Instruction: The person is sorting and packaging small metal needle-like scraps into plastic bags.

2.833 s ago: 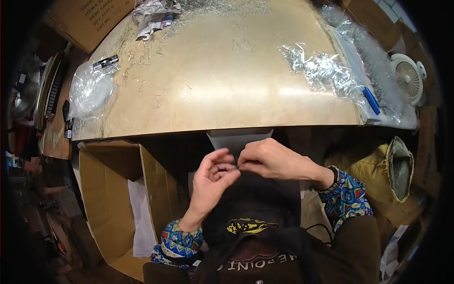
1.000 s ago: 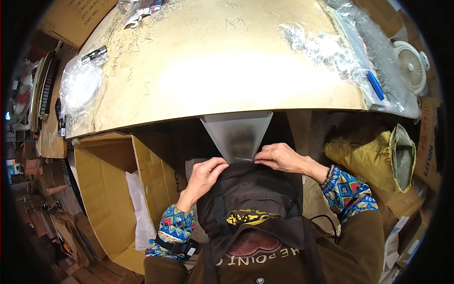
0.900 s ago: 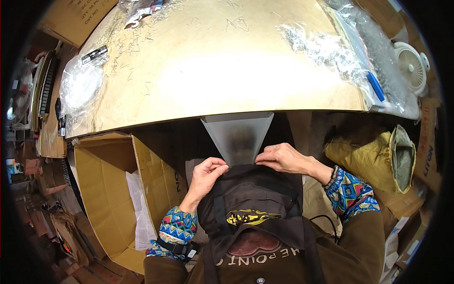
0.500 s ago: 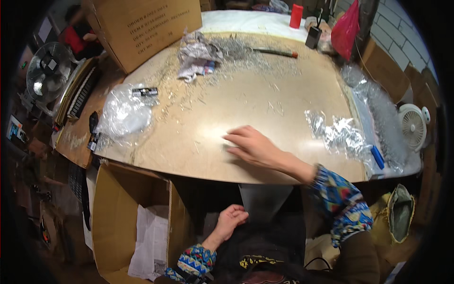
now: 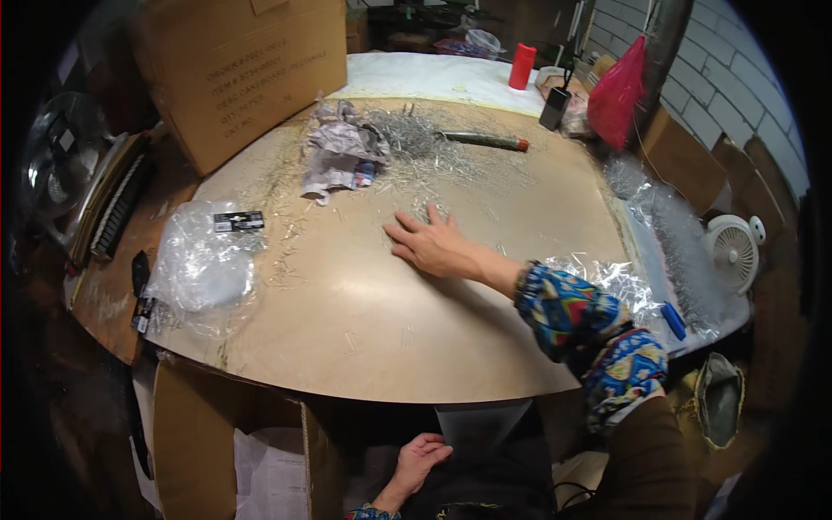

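Right hand [image 5: 436, 247] stretched out flat on the pale round worktop [image 5: 381, 321], palm down, fingers [image 5: 414, 227] spread apart and pressed on the surface, gripping nothing; tips resting among thin silvery metal slivers [image 5: 433, 156] strewn across the far half of the worktop. Patterned sleeve [image 5: 582, 325] in blue, red and yellow running back from the wrist to the lower right.

Left hand [image 5: 422, 455] low down, below the near edge of the worktop, fingers curled together on the lower left edge of a clear plastic bag [image 5: 481, 425]; bag hanging just under the worktop edge, over dark clothing in the lap.

Crumpled paper [image 5: 340, 156] beyond the right hand, lying beside the heap of slivers. Dark stick with a red end [image 5: 484, 139] further back, on its side. Red cylinder [image 5: 522, 66] upright on the white sheet at the far end. Large cardboard box [image 5: 243, 74] standing at the far left of the worktop. Clear bag with a black label [image 5: 208, 260] lying flat at the left. Crinkled clear wrap [image 5: 615, 286] just beside the sleeve, at the right rim, with a blue pen [image 5: 673, 321] next to it. Open cardboard box [image 5: 234, 442] on the floor at lower left, white paper inside. Small white fan [image 5: 732, 251] at the right, off the worktop.
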